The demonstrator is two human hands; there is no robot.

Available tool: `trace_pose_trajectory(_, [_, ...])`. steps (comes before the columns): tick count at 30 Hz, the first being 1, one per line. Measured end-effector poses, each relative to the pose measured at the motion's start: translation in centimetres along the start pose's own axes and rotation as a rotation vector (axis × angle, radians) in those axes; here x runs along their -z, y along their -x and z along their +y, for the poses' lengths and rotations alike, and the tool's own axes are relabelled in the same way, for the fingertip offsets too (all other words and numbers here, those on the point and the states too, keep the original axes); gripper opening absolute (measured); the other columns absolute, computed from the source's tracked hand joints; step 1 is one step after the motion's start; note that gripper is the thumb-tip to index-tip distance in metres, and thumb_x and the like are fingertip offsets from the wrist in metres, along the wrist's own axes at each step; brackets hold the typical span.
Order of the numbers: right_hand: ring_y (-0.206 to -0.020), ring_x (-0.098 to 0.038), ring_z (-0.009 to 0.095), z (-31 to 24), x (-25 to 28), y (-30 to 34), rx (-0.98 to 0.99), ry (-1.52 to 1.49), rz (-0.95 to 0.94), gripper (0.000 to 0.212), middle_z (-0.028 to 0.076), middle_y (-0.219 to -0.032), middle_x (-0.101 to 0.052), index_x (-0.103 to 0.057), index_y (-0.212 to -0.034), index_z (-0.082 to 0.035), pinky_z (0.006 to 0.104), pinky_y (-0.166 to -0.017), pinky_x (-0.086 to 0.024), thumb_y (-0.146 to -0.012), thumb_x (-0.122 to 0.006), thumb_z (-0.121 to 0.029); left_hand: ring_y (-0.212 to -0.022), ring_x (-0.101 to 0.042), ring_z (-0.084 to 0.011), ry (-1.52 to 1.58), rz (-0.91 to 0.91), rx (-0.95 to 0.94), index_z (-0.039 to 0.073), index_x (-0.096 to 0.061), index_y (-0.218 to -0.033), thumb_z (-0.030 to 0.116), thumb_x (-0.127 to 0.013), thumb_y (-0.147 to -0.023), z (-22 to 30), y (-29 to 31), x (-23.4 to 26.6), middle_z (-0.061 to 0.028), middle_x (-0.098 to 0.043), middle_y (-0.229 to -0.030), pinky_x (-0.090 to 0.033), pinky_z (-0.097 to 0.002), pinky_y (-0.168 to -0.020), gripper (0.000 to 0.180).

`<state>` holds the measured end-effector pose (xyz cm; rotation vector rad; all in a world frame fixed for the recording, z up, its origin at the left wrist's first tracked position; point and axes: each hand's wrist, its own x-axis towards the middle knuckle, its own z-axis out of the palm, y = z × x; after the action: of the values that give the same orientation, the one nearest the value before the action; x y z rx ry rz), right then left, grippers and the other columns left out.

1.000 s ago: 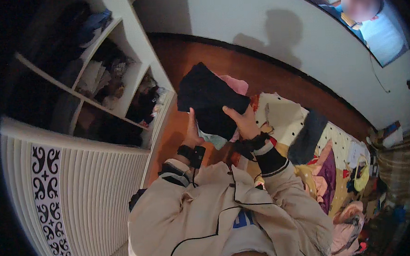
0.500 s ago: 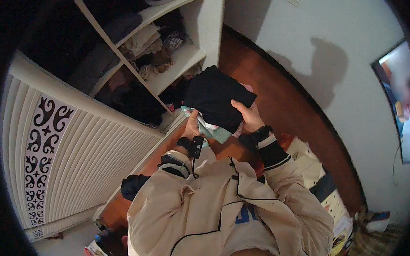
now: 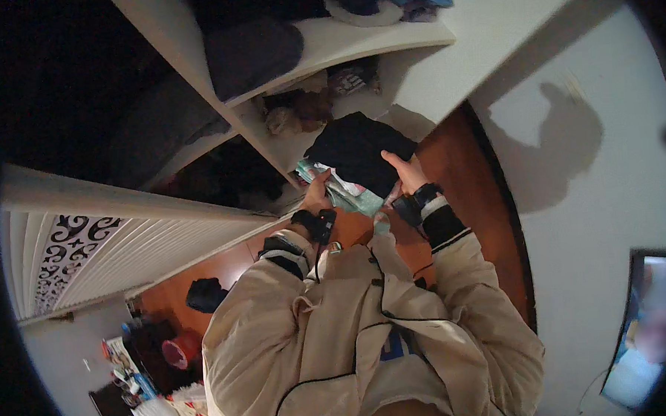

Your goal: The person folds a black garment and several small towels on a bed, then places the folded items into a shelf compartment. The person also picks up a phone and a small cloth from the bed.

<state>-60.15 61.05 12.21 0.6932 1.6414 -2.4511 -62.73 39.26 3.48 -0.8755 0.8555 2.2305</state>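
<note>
Between my two hands is a stack of folded clothes, with a black garment (image 3: pixel 360 153) on top and a mint-green and pink one (image 3: pixel 347 194) showing beneath it. My left hand (image 3: pixel 317 192) grips the stack's near left edge. On the right edge, the thumb of my right hand (image 3: pixel 407 172) lies over the black cloth, its other fingers hidden underneath. The stack is held in front of an open shelf compartment of the wardrobe, overlapping the shelf board (image 3: pixel 278 147) in this view. Behind it lie brown and beige crumpled clothes (image 3: pixel 299 116).
An upper shelf (image 3: pixel 385 36) holds more clothes. To the left stands a slatted white door (image 3: pixel 149 249) with a scroll pattern. A black bundle (image 3: pixel 207 294) and a red bucket (image 3: pixel 179 352) are on the floor. At right are a white wall (image 3: pixel 571 212) and a lit screen (image 3: pixel 643 336).
My body and view have turned and moved closer to the wardrobe. The stack, still in both hands, is now nearer the shelf compartment.
</note>
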Motion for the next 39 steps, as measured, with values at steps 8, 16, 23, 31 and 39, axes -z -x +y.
trace_pose_trajectory(8, [-0.105,-0.051,0.02,-2.8,0.8,-9.8,0.023,0.364,-0.347,0.054,0.01,-0.117,-0.052,-0.046,-0.12,-0.002,0.0306,-0.09,-0.041,-0.075,-0.07,-0.021,-0.1,-0.053,-0.0254,0.351,0.107,-0.094,0.007,-0.055,-0.104,0.026,-0.051,-0.089,-0.8,-2.9,-3.1,-0.0076,-0.056,-0.109,-0.041,-0.0404,-0.09,0.025])
trace_pose_trajectory(16, [-0.112,-0.048,0.026,0.4,5.9,-22.7,-0.174,0.577,-0.06,0.061,0.015,-0.123,-0.05,-0.043,-0.125,-0.002,0.0324,-0.094,-0.038,-0.074,-0.066,-0.025,-0.102,-0.05,-0.0299,0.228,-0.042,-0.273,0.011,-0.051,-0.103,0.031,-0.054,-0.084,-5.4,-13.4,-2.7,-0.0101,-0.052,-0.11,-0.038,-0.0495,-0.091,0.028])
trace_pose_trajectory(23, [-0.119,-0.037,0.041,7.3,6.9,-24.0,-0.073,1.329,0.192,0.093,0.023,-0.134,-0.034,-0.022,-0.137,-0.007,0.0476,-0.097,-0.034,-0.067,-0.07,-0.045,-0.102,-0.049,-0.0276,0.389,0.027,-0.122,0.008,-0.047,-0.106,0.02,-0.06,-0.08,-9.0,-14.2,-6.9,-0.0111,-0.052,-0.106,-0.041,-0.0409,-0.087,0.031])
trace_pose_trajectory(31, [-0.118,-0.039,0.044,8.1,7.7,-23.9,-0.006,1.381,0.063,0.088,0.025,-0.135,-0.032,-0.019,-0.14,-0.017,0.045,-0.097,-0.035,-0.072,-0.063,-0.049,-0.081,-0.053,-0.0226,0.155,0.044,-0.511,0.006,-0.048,-0.1,0.016,-0.053,-0.08,-10.2,-22.0,-5.1,-0.0063,-0.055,-0.093,-0.043,-0.0358,-0.078,0.023])
trace_pose_trajectory(39, [-0.12,-0.038,0.04,6.3,7.6,-28.8,0.025,1.201,-0.006,0.084,0.023,-0.135,-0.034,-0.022,-0.139,-0.014,0.0417,-0.098,-0.034,-0.073,-0.064,-0.044,-0.103,-0.049,-0.0388,-1.051,0.469,-0.812,0.003,-0.049,-0.111,0.018,-0.055,-0.076,-12.2,-36.0,-3.9,-0.0211,-0.052,-0.112,-0.043,-0.0387,-0.082,0.038])
